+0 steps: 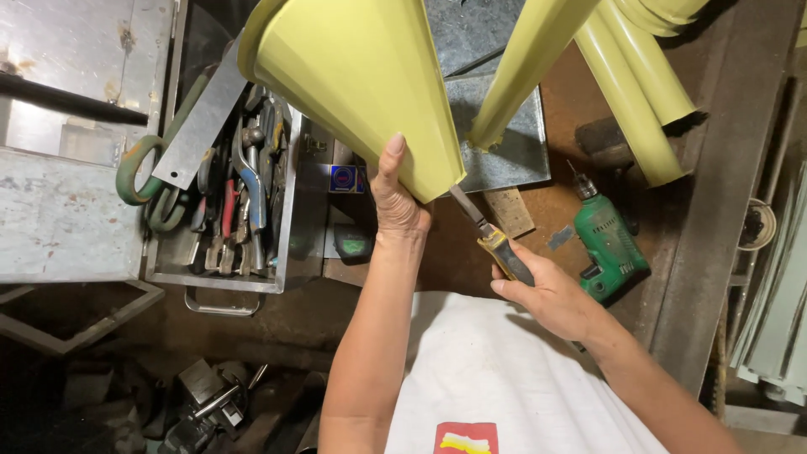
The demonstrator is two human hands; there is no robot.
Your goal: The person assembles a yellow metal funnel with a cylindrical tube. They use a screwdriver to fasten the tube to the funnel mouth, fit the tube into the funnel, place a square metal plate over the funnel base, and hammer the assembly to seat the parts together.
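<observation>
Yellow-green metal cone (353, 84), steadied near its narrow end by the left hand (395, 202); right hand (546, 290) kept a closed grip on a screwdriver (492, 235) entering that end. Green drill (609, 244) lay nearby.

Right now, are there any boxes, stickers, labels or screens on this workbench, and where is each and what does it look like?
Small square box with a blue and red label: on the bench just left of the left hand, beside the metal tool tray.
Small dark device with a glowing green panel: just below that box.
Red and yellow patch: on the white cloth at the bottom edge.
Green power drill: near the right hand; pale label, blurred.
</observation>
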